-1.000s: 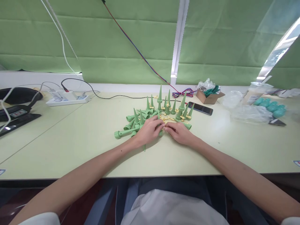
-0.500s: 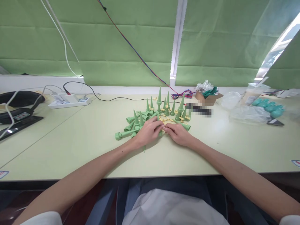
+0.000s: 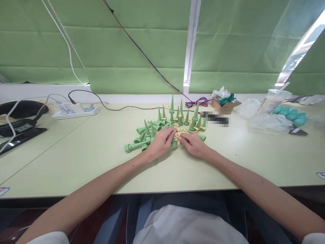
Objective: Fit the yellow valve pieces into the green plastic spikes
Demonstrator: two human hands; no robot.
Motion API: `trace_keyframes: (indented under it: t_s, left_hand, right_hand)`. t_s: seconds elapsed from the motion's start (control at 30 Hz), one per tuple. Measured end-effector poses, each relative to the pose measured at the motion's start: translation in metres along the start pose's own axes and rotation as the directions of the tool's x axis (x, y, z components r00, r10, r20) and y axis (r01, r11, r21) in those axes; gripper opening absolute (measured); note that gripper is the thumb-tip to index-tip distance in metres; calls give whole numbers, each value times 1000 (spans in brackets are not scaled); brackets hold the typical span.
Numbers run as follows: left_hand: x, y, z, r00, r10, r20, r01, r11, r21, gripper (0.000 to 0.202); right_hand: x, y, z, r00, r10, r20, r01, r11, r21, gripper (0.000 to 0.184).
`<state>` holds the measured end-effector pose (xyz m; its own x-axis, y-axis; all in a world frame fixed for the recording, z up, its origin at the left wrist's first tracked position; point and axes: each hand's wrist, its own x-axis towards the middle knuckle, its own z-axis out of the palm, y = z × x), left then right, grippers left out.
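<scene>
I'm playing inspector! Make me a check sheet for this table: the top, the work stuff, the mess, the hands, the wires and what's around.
Surface: pale table, with a seam on the left.
Job's things: green spikes, some upright, some lying down; small yellow pieces among them.
Clutter: open cardboard box, cup and clear plastic bag on the right.
Grips: left hand over the spikes, right hand beside the yellow pieces; whether either holds one is unclear.
Cables: black cable from the power strip; red-and-blue cable, partly coiled.
Surroundings: green blinds behind.
</scene>
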<state>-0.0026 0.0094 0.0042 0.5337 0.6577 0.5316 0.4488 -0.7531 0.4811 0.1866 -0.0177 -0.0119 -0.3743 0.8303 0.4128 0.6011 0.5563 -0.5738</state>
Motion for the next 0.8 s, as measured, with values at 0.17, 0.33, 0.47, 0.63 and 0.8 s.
trace_keyframes:
  t_s: [0.17, 0.33, 0.47, 0.63, 0.8]
  left_hand:
    - [2, 0, -1, 995, -86, 48, 89, 995, -52, 30]
    - [2, -2, 0, 985, -120, 123, 142, 972, -186, 30]
    - [1, -2, 0, 979, -119, 163, 161, 948, -275, 29]
    - [1, 0, 0, 977, -149, 150, 185, 948, -259, 27]
    - [1, 0, 0, 976, -164, 141, 194, 951, -240, 29]
  right_hand:
    - [-1, -1, 2, 1000, -18, -18, 18, 1000, 1, 41]
    - [-2, -1, 4, 998, -65, 14, 65, 996, 55, 46]
    - [-4, -2, 5, 996, -80, 32, 78, 993, 84, 46]
    - [-4, -3, 5, 997, -73, 28, 70, 993, 98, 46]
    - [-4, -4, 4, 996, -83, 17, 81, 993, 81, 43]
